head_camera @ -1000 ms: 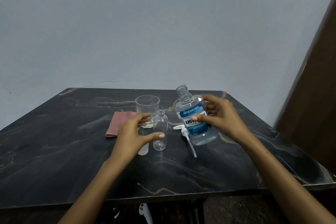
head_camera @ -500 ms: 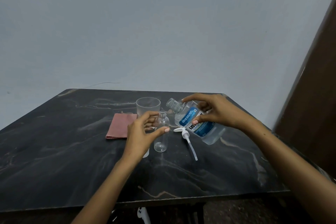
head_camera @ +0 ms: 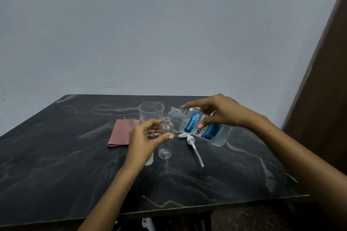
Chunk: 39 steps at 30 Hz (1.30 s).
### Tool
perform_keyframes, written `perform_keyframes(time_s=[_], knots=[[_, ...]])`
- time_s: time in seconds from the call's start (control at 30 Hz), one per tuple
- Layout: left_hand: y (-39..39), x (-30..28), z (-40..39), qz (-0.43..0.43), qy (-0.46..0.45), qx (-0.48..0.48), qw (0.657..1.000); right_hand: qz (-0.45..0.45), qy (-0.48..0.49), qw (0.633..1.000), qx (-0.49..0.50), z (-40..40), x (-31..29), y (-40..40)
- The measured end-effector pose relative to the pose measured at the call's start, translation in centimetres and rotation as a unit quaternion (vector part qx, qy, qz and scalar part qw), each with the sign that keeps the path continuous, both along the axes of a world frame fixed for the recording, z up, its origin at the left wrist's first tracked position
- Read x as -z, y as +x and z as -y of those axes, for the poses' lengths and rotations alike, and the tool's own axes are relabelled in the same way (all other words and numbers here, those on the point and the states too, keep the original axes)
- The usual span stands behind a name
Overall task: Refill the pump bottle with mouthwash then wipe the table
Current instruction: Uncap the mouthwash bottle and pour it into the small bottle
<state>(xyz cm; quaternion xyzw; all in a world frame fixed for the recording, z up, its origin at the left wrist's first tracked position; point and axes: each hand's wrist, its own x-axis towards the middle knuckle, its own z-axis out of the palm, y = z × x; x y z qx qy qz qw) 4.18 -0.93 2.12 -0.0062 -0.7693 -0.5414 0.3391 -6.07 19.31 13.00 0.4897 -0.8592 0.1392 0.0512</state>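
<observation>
A small clear pump bottle stands upright and uncapped near the middle of the dark marble table. My left hand grips it, thumb in front and fingers behind. My right hand holds the blue-labelled mouthwash bottle, uncapped and tilted left. Its open mouth is just above and to the right of the small bottle's neck. I cannot see any liquid flowing. The white pump head with its tube lies on the table to the right of the small bottle.
A tall clear plastic cup stands just behind my left hand. A folded pink cloth lies to the left of it. A brown door panel rises at the right. A white object shows below the table's near edge.
My right hand has tipped the mouthwash bottle from upright to steeply tilted and brought its mouth over the small bottle. My left hand has closed around the small bottle.
</observation>
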Motion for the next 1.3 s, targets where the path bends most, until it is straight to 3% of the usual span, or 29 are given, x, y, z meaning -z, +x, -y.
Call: perform_keyframes(time_s=[0.63,1.3], knots=[[-0.1,0.1,0.1,-0.001,0.012,0.002,1.0,0.044,0.022,0.999,-0.013,0.5,-1.2,0.5],[0.0,0.1,0.1,-0.01,0.009,0.006,1.0,-0.015,0.084,0.996,-0.009,1.0,-2.7,0.1]])
